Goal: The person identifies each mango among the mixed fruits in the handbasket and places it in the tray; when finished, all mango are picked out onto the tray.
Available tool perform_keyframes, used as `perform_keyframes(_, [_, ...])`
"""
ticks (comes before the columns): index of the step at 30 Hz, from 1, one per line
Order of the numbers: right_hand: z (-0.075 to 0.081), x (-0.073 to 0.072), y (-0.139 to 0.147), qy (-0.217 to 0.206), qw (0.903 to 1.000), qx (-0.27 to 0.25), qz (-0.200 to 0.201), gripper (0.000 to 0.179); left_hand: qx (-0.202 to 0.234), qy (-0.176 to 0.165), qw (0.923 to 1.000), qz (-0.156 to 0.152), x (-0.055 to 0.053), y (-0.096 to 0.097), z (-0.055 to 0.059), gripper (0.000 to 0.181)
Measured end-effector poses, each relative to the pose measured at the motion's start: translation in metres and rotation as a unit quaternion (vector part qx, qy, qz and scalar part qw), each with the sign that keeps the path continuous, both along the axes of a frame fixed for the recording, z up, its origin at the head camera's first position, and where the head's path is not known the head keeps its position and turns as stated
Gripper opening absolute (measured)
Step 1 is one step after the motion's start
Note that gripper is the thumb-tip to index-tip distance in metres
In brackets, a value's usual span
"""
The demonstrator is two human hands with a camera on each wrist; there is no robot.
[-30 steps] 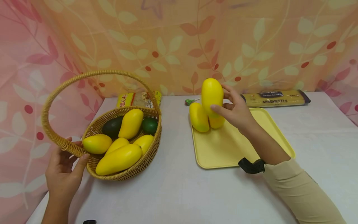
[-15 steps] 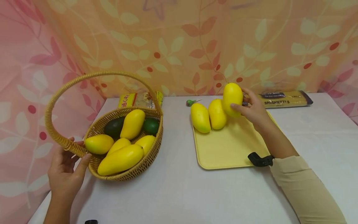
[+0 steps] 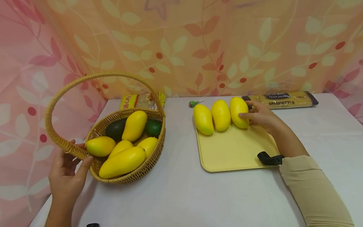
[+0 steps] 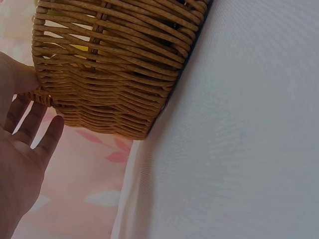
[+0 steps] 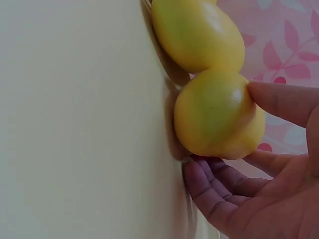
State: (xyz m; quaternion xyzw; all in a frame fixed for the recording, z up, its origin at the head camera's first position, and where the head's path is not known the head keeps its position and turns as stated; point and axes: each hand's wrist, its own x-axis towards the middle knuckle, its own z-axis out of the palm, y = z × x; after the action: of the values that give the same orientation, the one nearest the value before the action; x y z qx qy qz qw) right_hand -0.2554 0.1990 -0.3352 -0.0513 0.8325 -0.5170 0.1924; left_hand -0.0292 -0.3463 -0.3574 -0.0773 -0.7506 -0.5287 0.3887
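Note:
My right hand [image 3: 262, 116] holds a yellow mango [image 3: 239, 113] at the back of the yellow tray [image 3: 235, 154], thumb on one side and fingers curled beneath. In the right wrist view this mango [image 5: 217, 114] appears to rest on the tray against its neighbour. Two other mangoes, a middle one [image 3: 221, 115] and a left one [image 3: 203, 119], lie beside it in a row. At the left, my left hand [image 3: 66, 173] grips the wicker basket [image 3: 150, 160] where its handle meets the rim. Inside the basket are several mangoes [image 3: 123, 162], a dark avocado [image 3: 115, 128] and a green fruit [image 3: 153, 127].
Behind the basket lies a yellow food packet [image 3: 141, 101]. A lollipop [image 3: 195, 103] sits behind the tray's left corner. Along the back right is a spaghetti packet [image 3: 283, 100]. A patterned cloth [image 3: 175, 47] hangs behind the white-covered table [image 3: 170, 195].
My right hand has carried the mango rightward and down, from above the other two mangoes to the right end of their row on the tray. The left hand keeps its grip on the basket.

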Motion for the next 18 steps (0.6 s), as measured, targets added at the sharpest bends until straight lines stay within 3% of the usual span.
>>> perform_keyframes(6, [0.0012,0.0001,0.0042,0.001,0.9991,0.023,0.036,0.091,-0.012,-0.006,0.9998,0.016,-0.0005,-0.0007,-0.0010,0.070])
perform_keyframes(18, [-0.0010,-0.0030,0.0080,-0.011,0.9980,0.039,0.049,0.093,0.008,0.002,0.9999,-0.006,0.0007,0.0003,-0.0007,0.070])
